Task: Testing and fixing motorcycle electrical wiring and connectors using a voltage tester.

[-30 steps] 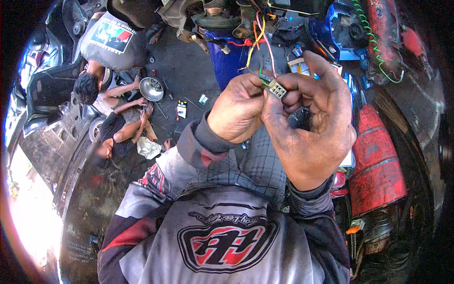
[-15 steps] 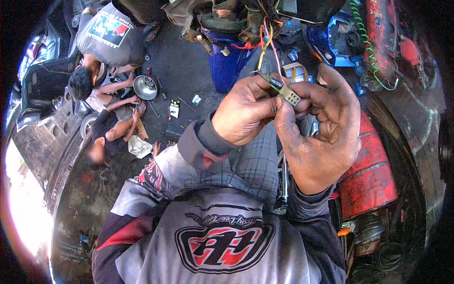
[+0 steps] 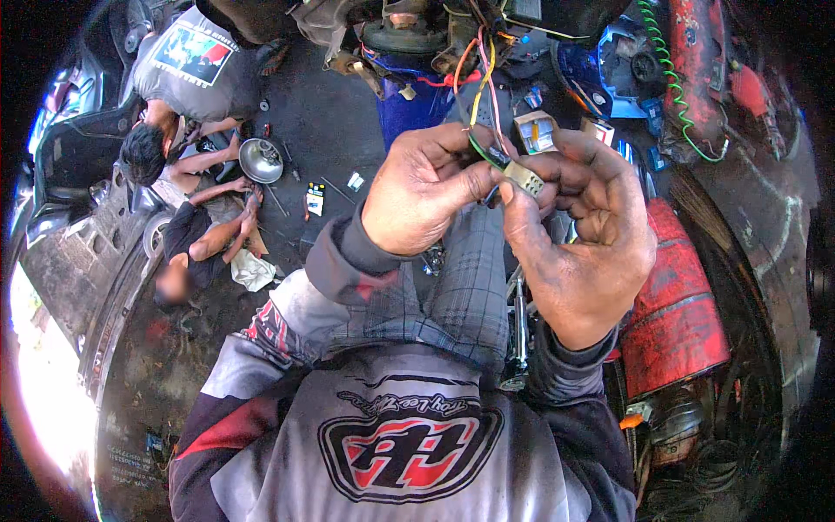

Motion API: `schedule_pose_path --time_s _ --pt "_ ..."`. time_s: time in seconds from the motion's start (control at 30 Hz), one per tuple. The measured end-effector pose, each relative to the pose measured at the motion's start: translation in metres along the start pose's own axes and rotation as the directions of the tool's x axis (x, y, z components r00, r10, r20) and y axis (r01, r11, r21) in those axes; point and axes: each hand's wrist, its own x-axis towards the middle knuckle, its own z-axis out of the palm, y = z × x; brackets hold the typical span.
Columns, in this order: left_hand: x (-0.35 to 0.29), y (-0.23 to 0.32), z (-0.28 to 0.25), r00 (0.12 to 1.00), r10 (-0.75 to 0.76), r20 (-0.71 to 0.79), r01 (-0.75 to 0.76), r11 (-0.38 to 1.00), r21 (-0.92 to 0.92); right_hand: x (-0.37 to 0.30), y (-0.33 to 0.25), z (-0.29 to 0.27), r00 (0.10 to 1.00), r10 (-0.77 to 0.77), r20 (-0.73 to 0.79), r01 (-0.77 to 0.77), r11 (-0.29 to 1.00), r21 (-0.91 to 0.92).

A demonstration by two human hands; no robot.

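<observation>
Between my two hands is a small pale, boxy wire connector [image 3: 524, 179] with rows of square holes in its face. My right hand [image 3: 591, 244] pinches it between thumb and fingertips, the other fingers curled. My left hand [image 3: 422, 193] is closed on wires [image 3: 492, 151] right beside the connector, thumb against fingers; a green and a dark one show there. Yellow, pink and orange wires [image 3: 487, 83] run down from the vehicle parts [image 3: 409, 39] above into my hands. The far ends of the wires inside the left fingers are hidden.
Two people work on the floor at left, one in a grey shirt [image 3: 196, 70], beside a round silver headlight bowl [image 3: 261, 161]. Blue panels [image 3: 402, 117] hang ahead. A red cylinder [image 3: 674, 300] lies at right. Small boxes [image 3: 535, 130] and tools [image 3: 337, 190] lie about.
Both hands have shifted slightly left with the connector and wires. The left hand sits a little farther from the connector, and more of the green and dark wires shows.
</observation>
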Motion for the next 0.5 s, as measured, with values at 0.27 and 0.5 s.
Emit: schedule_pose_path --time_s 0.27,0.5 --pt "0.005 0.035 0.012 0.993 -0.114 -0.005 0.113 0.978 0.175 0.002 0.046 -0.011 0.972 0.225 0.072 -0.212 0.696 0.686" --pt "-0.015 0.007 0.023 0.935 0.334 -0.121 -0.275 0.896 0.348 0.000 0.056 -0.007 0.965 0.260 0.039 -0.233 0.776 0.586"
